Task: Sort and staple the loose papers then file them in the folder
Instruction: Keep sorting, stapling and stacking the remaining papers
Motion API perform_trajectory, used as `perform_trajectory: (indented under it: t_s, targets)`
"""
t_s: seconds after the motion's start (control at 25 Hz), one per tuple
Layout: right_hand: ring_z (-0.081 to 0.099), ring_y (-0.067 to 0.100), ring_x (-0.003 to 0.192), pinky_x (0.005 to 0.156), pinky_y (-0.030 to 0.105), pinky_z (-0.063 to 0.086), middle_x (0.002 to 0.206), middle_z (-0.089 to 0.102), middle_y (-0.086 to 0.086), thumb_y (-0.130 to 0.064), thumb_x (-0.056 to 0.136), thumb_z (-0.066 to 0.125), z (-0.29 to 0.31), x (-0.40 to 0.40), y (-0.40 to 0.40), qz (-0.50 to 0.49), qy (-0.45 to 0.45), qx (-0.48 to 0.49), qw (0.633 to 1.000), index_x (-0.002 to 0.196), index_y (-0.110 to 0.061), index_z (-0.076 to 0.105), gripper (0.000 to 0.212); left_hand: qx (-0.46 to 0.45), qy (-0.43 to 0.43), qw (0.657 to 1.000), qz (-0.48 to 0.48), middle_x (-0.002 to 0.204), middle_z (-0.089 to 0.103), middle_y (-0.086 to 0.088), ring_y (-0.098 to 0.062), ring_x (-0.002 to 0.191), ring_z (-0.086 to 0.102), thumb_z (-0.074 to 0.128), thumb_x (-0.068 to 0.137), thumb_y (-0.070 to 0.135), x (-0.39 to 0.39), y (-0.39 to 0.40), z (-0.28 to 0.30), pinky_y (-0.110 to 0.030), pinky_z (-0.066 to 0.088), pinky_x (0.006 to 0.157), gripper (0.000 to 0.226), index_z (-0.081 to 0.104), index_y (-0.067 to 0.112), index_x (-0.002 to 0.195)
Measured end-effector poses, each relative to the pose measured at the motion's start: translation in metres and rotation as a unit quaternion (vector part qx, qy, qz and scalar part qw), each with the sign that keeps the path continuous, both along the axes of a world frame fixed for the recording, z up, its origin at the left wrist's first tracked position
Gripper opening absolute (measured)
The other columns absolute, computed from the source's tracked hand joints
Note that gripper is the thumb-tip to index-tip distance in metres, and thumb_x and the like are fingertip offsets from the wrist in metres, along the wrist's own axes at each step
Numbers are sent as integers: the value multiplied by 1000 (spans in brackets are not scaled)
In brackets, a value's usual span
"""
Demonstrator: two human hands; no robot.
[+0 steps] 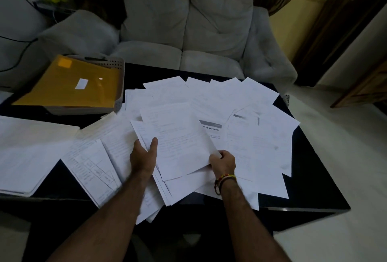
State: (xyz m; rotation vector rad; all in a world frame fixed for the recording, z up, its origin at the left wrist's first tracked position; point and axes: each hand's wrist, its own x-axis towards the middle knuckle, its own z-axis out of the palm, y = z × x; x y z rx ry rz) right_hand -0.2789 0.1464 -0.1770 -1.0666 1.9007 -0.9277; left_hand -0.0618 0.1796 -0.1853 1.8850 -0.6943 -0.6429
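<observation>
Holding top sheet (178, 142) over loose papers (247, 115) right of yellow folder (71, 85): left hand (143, 157) thumb on left edge, right hand (223, 160) pinched lower right corner. Thin, floppy, slippery stuff; probably best gripped by edges, squared up before stapling.

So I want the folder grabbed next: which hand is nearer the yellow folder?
Left. The left hand lies below-right of the yellow folder; the right hand is further right.
</observation>
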Motion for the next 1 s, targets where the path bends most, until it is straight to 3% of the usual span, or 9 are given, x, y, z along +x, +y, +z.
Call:
perform_trajectory:
  t_s: [0.16, 0.32, 0.48, 0.56, 0.64, 0.76, 0.84, 1.0]
  targets:
    - [63, 28, 87, 66, 29, 49, 87, 67, 7, -3, 73, 56, 0, -2, 3, 50, -18, -3, 999, 86, -10, 64, 17, 18, 2, 999, -41, 123, 62, -17, -35, 113, 58, 69, 86, 24, 10, -4, -3, -39, 46, 98, 47, 54, 1, 124]
    - [62, 27, 100, 86, 36, 53, 112, 65, 11, -14, 75, 69, 1, -1, 3, 110, -7, 11, 994, 112, -10, 59, 39, 3, 17, 994, -105, 129, 57, -18, -34, 117, 55, 62, 87, 4, 18, 0, 9, -35, 44, 98, 47, 49, 2, 132]
    - [53, 30, 119, 102, 44, 43, 129, 53, 13, -46, 75, 76, 19, 3, -7, 92, 144, -75, 982, 135, -11, 46, 75, -84, -14, 977, -193, 131, 55, -7, -25, 118, 53, 56, 91, 3, 20, 12, 35, -33, 45, 96, 48, 45, 10, 137]
    - [57, 25, 113, 97, 37, 45, 121, 59, 9, -42, 79, 75, 50, 3, -18, 92, 70, -127, 985, 134, -8, 48, 71, -137, -9, 964, -228, 125, 57, -2, -19, 113, 55, 54, 94, 5, 19, 14, 60, -34, 49, 94, 42, 47, 16, 134]
    - [65, 16, 97, 82, 27, 50, 103, 67, 2, -31, 83, 74, 87, 3, -25, 112, -29, -205, 972, 118, -7, 60, 45, -188, -17, 950, -248, 124, 59, 0, -18, 113, 57, 52, 96, 8, 23, 11, 88, -36, 51, 94, 38, 48, 20, 131]
    - [60, 8, 73, 64, 19, 46, 82, 66, 2, -21, 89, 68, 117, 16, -13, 68, -35, -387, 919, 92, -3, 63, 19, -245, -18, 935, -257, 127, 58, 1, -15, 115, 56, 53, 97, 13, 26, 5, 117, -32, 52, 91, 37, 45, 23, 132]
    - [61, 10, 74, 64, 16, 49, 85, 65, 4, -21, 89, 68, 107, 32, 4, 39, -17, -434, 900, 93, -3, 58, 21, -253, -28, 941, -224, 126, 57, 2, -12, 113, 56, 60, 94, 21, 18, 5, 122, -25, 53, 86, 43, 43, 21, 132]
    - [63, 7, 86, 72, 9, 51, 100, 65, 1, -25, 85, 73, 75, 50, 25, 43, -48, -404, 912, 112, -6, 53, 38, -236, -29, 960, -146, 125, 59, 0, -14, 107, 60, 70, 86, 32, 3, 8, 100, -15, 53, 76, 56, 38, 23, 131]
